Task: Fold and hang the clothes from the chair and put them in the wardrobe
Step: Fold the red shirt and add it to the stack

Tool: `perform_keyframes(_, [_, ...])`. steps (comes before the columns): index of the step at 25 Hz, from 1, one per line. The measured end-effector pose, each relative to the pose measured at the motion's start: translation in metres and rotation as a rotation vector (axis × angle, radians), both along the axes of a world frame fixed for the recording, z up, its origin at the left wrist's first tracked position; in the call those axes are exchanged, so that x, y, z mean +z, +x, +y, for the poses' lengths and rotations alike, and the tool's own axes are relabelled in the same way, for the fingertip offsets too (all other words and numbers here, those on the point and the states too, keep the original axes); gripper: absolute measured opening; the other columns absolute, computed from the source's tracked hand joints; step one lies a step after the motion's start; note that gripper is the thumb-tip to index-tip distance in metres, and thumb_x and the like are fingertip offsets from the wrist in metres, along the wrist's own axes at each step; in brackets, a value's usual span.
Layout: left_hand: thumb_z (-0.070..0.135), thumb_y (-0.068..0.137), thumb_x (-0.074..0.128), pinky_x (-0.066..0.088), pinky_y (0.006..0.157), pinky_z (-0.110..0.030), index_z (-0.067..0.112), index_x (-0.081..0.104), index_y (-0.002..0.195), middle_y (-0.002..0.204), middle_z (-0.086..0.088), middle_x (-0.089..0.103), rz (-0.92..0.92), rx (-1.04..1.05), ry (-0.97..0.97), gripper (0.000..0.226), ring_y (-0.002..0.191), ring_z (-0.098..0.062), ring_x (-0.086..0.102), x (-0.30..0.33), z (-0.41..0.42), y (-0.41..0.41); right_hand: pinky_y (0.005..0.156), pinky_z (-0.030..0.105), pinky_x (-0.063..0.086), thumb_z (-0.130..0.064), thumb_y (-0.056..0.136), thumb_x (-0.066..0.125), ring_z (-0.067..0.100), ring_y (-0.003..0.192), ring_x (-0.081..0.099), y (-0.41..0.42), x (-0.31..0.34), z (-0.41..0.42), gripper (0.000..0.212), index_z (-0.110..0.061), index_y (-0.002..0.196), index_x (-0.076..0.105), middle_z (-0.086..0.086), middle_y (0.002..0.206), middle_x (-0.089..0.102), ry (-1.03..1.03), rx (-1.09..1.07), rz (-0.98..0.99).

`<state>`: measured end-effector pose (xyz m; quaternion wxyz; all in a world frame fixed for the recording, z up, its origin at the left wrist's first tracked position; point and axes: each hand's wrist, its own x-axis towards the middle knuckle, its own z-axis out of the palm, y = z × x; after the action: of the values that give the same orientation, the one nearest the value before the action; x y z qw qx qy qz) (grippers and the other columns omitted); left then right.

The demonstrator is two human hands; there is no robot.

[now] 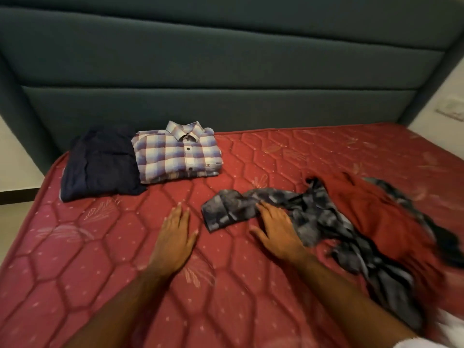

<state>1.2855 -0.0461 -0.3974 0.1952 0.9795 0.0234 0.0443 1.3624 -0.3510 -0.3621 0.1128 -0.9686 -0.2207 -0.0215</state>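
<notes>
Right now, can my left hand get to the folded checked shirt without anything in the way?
Probably yes. The left hand lies flat on the mattress, and only bare mattress lies between it and the folded checked shirt. It would need a stretch forward.

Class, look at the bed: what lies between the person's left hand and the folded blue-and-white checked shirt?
Nothing: in the head view only bare red quilted mattress separates the left hand from the folded blue-and-white checked shirt.

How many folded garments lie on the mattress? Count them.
2: the dark navy garment near the headboard, far left, and the checked shirt just right of it. Others may lie out of view.
</notes>
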Motion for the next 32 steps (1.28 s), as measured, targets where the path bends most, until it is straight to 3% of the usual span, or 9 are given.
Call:
perform_keyframes(3, [0.047,0.092,0.035,0.04,0.107,-0.061,0.006,0.058,0.14,0.147,-0.017,0.054,0.087,-0.158,0.097,0.067,0.133,-0.039,0.054,0.001,-0.059,-0.068,0.121,0.043,0.026,-0.064,0.091,0.026,0.025,0.145,0.035,-0.091,0.008,-0.067,0.077,-0.019,0.153,0.038,0.006,0.158,0.037,-0.115,-0.053,0.053])
perform_keyframes(8, [0.063,0.093,0.018,0.018,0.122,-0.052,0.02,0.027,0.159,0.168,-0.004,0.02,0.271,-0.276,0.142,0.079,0.154,-0.028,0.019,0.035,-0.152,-0.198,0.117,0.043,0.028,-0.051,0.089,0.037,0.03,0.14,0.041,-0.242,0.044,-0.147,0.071,-0.013,0.149,0.041,0.008,0.154,0.04,-0.157,-0.144,0.08])
perform_keyframes(13, [0.062,0.091,0.029,0.038,0.109,-0.041,0.018,0.048,0.136,0.146,-0.006,0.047,0.318,-0.346,0.058,0.067,0.135,-0.028,0.047,0.068,-0.22,-0.26,0.113,0.052,0.033,-0.037,0.085,0.062,0.032,0.133,0.046,-0.333,0.074,-0.224,0.06,-0.016,0.139,0.05,0.008,0.144,0.049,-0.167,-0.328,-0.029])
perform_keyframes(15, [0.06,0.092,0.033,0.038,0.108,-0.038,0.012,0.052,0.132,0.141,-0.011,0.052,0.344,-0.365,0.019,0.065,0.132,-0.029,0.049,0.08,-0.245,-0.264,0.11,0.051,0.035,-0.044,0.086,0.063,0.032,0.131,0.048,-0.356,0.081,-0.257,0.063,-0.019,0.142,0.048,0.006,0.144,0.049,-0.133,-0.485,-0.026])
perform_keyframes(18, [0.068,0.076,0.02,0.039,0.108,-0.04,0.014,0.052,0.136,0.139,-0.01,0.054,0.307,-0.448,0.006,0.087,0.13,-0.028,0.05,0.084,-0.284,-0.26,0.112,0.049,0.033,-0.047,0.095,0.056,0.03,0.136,0.043,-0.378,0.076,-0.297,0.064,-0.029,0.152,0.036,0.001,0.151,0.042,-0.068,-0.516,0.214])
perform_keyframes(21, [0.06,0.091,0.034,0.043,0.1,-0.041,0.012,0.053,0.123,0.123,-0.01,0.058,0.291,-0.454,0.02,0.061,0.117,-0.03,0.055,0.097,-0.317,-0.25,0.108,0.048,0.037,-0.043,0.096,0.056,0.031,0.133,0.042,-0.377,0.072,-0.303,0.06,-0.031,0.151,0.037,0.001,0.149,0.041,-0.053,-0.424,0.256])
perform_keyframes(23, [0.048,0.099,0.044,0.044,0.098,-0.041,0.011,0.053,0.123,0.119,-0.009,0.056,0.253,-0.458,-0.008,0.046,0.113,-0.028,0.055,0.098,-0.339,-0.232,0.102,0.047,0.042,-0.037,0.095,0.056,0.032,0.126,0.046,-0.368,0.062,-0.303,0.052,-0.026,0.144,0.042,0.002,0.14,0.044,-0.016,-0.424,0.224])
perform_keyframes(28, [0.042,0.098,0.054,0.043,0.105,-0.044,0.014,0.049,0.141,0.136,-0.009,0.052,0.131,-0.511,-0.151,0.051,0.126,-0.028,0.052,0.111,-0.396,-0.189,0.079,0.038,0.048,-0.024,0.087,0.054,0.025,0.093,0.062,-0.353,0.045,-0.317,0.017,-0.019,0.103,0.056,0.003,0.1,0.066,0.35,-0.517,0.144])
perform_keyframes(32, [0.053,0.09,0.063,0.047,0.099,-0.051,0.018,0.048,0.136,0.132,-0.007,0.058,0.145,-0.351,-0.242,0.06,0.12,-0.031,0.057,0.119,-0.437,-0.129,0.087,0.036,0.047,-0.05,0.081,0.047,0.025,0.106,0.063,-0.34,0.029,-0.322,0.045,-0.024,0.116,0.058,0.003,0.113,0.069,0.346,-0.47,0.245])
